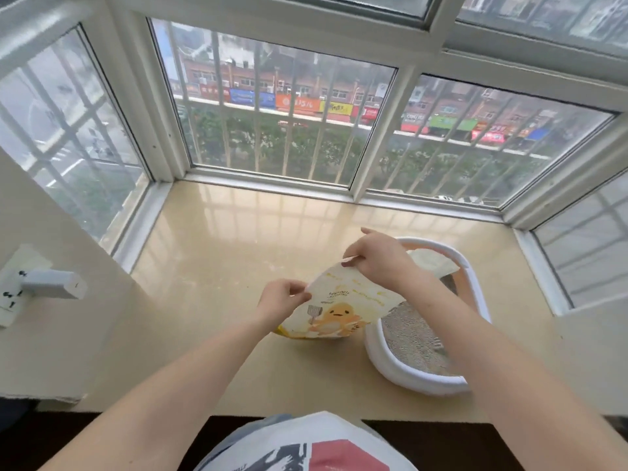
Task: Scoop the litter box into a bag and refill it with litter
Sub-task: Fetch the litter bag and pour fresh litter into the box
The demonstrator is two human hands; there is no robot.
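Head view looks down over a glossy beige counter (210,253) set into a bay window (272,107) with white frames and bars outside. I hold a litter bag (334,307) upright on the counter, just left of the litter box (421,379). The bag is cream and yellow, printed with an orange cartoon duck holding a scoop. My left hand (282,297) is pinched shut on the bag's upper left edge, thumb and fingertips pressed against it. My right hand (377,260) is closed on the bag's top corner, gripping the edge between thumb and fingers, and it hangs over the near-left part of the box. So each grip is narrow and holding the bag.

The litter box is white with a rounded rim, sitting on the counter to my right, and grey litter (411,331) fills its bottom. A pale, flat piece (431,263) lies at the far end of the box; I cannot tell what it is. My right forearm crosses over the box.

On the wall at left, a white adapter (51,283) is plugged into a socket (10,300).
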